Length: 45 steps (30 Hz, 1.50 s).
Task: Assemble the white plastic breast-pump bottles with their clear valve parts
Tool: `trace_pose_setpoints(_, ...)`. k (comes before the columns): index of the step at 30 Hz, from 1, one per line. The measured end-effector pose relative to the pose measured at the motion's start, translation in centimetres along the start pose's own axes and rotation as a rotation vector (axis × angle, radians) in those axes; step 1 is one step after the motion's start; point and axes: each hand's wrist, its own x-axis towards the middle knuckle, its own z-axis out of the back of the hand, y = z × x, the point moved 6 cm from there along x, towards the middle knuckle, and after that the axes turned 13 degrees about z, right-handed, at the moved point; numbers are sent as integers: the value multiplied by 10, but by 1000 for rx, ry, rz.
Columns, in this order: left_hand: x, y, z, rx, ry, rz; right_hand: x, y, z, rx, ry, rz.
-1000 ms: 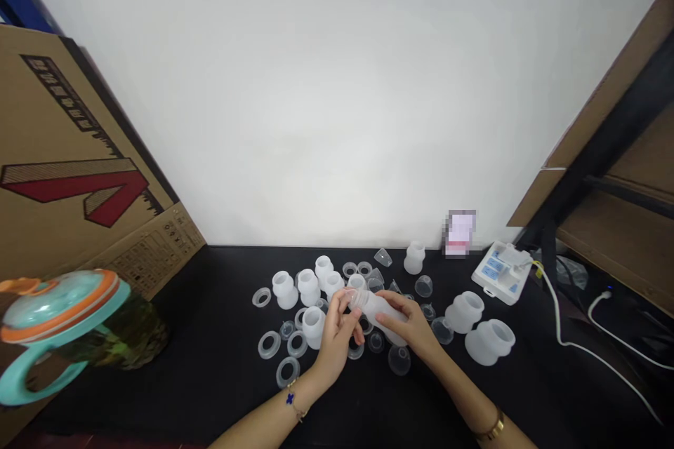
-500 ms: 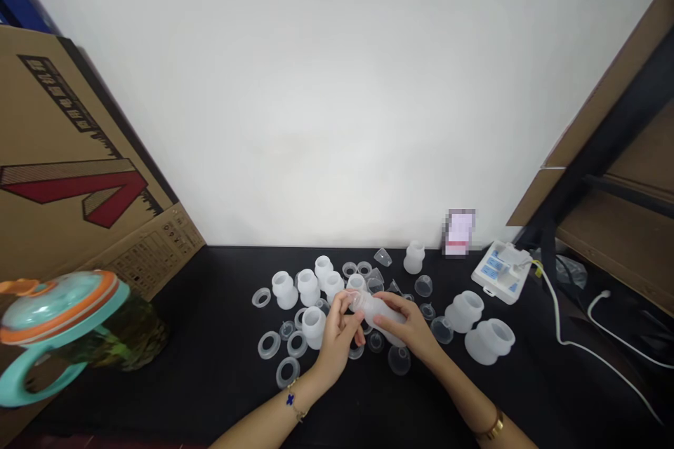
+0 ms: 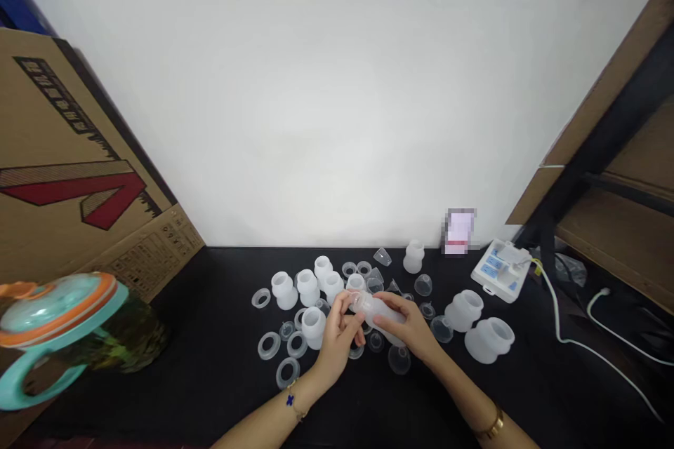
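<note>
Your right hand (image 3: pixel 408 320) holds the cloudy bottle (image 3: pixel 377 310) on a slant — its clear top (image 3: pixel 359 300) points left — and your left hand (image 3: pixel 337 330) pinches that top.

The held bottle (image 3: pixel 373 309) is showing a frosted, milky white, the upright bottles (image 3: pixel 314 328) are sharing that tone, and the loose rings (image 3: pixel 262 344) are looking translucent grey. The tabletop (image 3: pixel 210 365) is showing black, the wall (image 3: pixel 337 98) off-white. The jug lid (image 3: pixel 60 309) is pairing aqua with orange bands; the carton (image 3: pixel 47 119) is displaying brown with a red mark and black hatching. The bracelet (image 3: pixel 290 400) is carrying a deep-blue charm, and the bangle (image 3: pixel 493 426) is gleaming gold.
</note>
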Motion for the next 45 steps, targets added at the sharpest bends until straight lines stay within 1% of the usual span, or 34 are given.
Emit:
trace_pose_setpoints(10, -1, -1, 0, -29, -25, -2, 0, 0, 0, -2, 11, 8)
trace_pose_setpoints(21, -1, -2, 0, -16, -13, -5, 0, -3, -1, -5, 16, 6)
trace_pose_setpoints(27, -1, -3, 1, -35, -38, -8, 0, -1, -1, 21, 16, 3)
trace_pose_setpoints(45, -2, -2, 0, -12, -24, 4, 0, 1, -1, -5, 20, -7)
